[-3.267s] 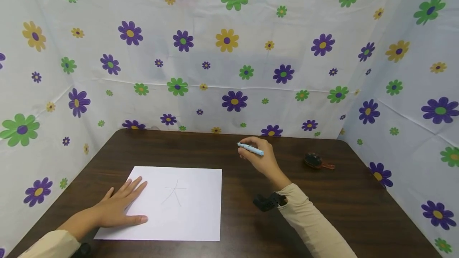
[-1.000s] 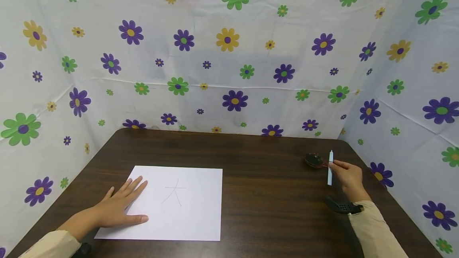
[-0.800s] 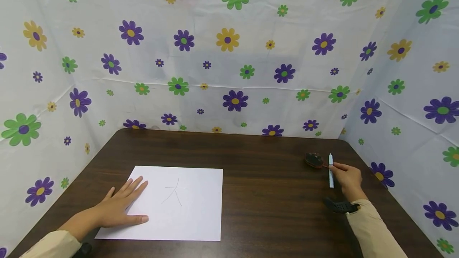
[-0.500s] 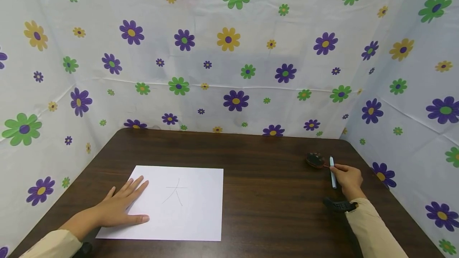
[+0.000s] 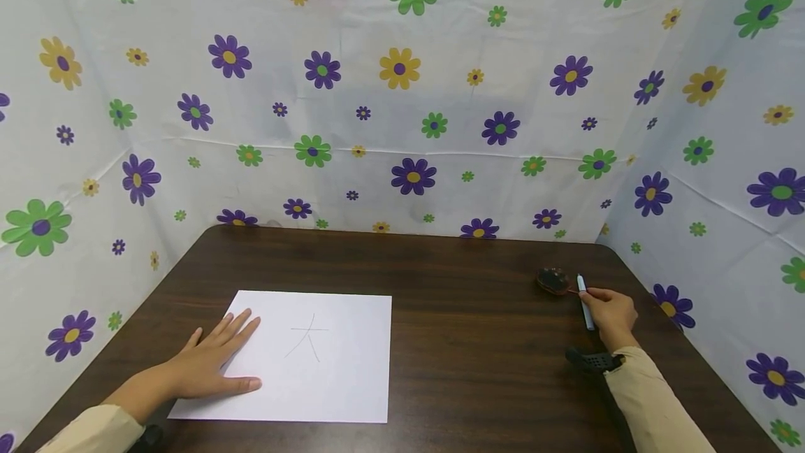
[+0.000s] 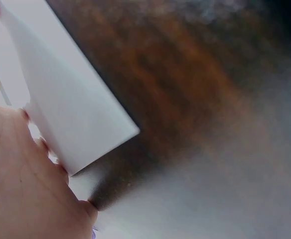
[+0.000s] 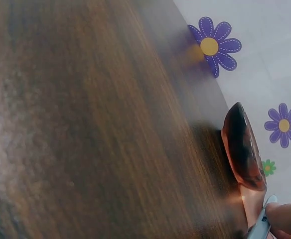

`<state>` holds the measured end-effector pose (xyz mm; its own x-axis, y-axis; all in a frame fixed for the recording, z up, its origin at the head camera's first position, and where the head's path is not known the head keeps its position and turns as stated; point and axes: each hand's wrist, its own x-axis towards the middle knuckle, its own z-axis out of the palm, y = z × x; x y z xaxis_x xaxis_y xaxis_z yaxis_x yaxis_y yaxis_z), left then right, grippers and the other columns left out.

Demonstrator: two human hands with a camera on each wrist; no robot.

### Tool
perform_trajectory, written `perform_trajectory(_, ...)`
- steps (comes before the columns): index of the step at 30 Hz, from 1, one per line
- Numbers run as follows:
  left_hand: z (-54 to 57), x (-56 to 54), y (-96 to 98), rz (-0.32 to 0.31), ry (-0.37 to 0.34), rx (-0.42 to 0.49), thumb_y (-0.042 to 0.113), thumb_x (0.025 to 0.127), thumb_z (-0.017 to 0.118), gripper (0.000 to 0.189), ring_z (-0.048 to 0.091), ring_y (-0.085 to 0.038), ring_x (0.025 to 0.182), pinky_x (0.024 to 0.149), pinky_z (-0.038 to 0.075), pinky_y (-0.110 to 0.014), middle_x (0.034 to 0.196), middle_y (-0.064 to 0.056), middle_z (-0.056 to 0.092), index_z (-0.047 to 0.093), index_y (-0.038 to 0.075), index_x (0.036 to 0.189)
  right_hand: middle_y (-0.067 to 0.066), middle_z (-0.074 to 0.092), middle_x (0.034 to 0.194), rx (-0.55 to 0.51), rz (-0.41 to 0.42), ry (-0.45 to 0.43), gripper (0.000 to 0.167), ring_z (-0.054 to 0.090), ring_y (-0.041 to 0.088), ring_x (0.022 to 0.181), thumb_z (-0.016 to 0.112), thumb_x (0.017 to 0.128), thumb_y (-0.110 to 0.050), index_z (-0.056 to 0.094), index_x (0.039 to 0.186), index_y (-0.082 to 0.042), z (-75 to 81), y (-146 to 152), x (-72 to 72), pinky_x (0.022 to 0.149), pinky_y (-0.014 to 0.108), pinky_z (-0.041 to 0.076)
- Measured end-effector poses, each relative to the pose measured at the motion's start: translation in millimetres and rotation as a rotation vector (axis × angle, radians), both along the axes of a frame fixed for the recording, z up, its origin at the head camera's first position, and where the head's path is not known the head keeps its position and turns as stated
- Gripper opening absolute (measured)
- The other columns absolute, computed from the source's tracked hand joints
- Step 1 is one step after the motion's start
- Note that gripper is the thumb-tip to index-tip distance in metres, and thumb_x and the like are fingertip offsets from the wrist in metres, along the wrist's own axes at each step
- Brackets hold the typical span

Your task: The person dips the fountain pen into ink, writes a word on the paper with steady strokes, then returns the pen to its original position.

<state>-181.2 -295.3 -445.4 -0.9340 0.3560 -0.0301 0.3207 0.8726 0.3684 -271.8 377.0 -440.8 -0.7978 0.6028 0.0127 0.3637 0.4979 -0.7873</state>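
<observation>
My left hand point(image 5: 204, 365) lies flat with spread fingers on the left part of a white sheet of paper point(image 5: 346, 390). A few thin pen strokes, like a character, mark the sheet. In the left wrist view, the left palm point(image 6: 26, 184) is beside the paper's corner point(image 6: 90, 119). At the table's right side my right hand point(image 5: 611, 314) pinches a light blue pen point(image 5: 588, 317). The pen crosses the handle of a small hairbrush point(image 5: 553, 281), most of which the fingers hide. In the right wrist view the pen point(image 7: 260, 226) touches or nearly touches the brush handle point(image 7: 252, 203).
A dark wood-grain table point(image 5: 472, 341) lies under everything. White cloth with printed flowers point(image 5: 352, 110) stands around its back and sides. A black band point(image 5: 594, 361) is at the right wrist.
The right hand has carried the pen from the table's middle to the right, beside the hairbrush. Lately the pen has sunk and tilted slightly. The left hand has stayed on the paper.
</observation>
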Motion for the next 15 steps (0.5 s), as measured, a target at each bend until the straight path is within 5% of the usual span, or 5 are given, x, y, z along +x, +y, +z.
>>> perform_trajectory(15,3.3,2.1,3.0,-0.002,0.017,-0.026,0.058,0.075,0.070,0.097,0.015,-0.053,0.139,0.096,0.002,-0.081,0.156,-0.023,0.021,0.032,0.008,0.149,0.032,0.055,0.124,0.042,0.002,0.007,0.045,0.050,0.041,0.107,0.059,0.094,-0.030,0.062,0.120,0.007,1.1,1.8,3.4,0.064,0.032,0.041)
